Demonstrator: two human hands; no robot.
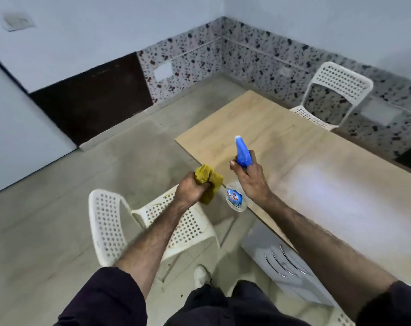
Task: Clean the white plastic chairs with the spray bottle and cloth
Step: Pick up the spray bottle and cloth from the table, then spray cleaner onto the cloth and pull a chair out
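A white perforated plastic chair [110, 222] stands on the floor below my arms, its seat marked with brownish stains. My left hand [191, 190] grips a bunched yellow cloth [210, 182] above the seat's far edge. My right hand [251, 177] holds a clear spray bottle [235, 196] by its neck, the blue trigger head [243, 152] pointing up and away. The bottle hangs just off the near corner of the wooden table [305, 161]. A second white chair [336, 88] stands at the table's far side by the wall.
A white drawer unit with metal handles [284, 257] sits under the table at right. The speckled tiled wall [246, 57] runs behind. A white door [16, 128] is at the left. Pale floor tiles [58, 208] spread left of the near chair. My white shoe [201, 276] shows below.
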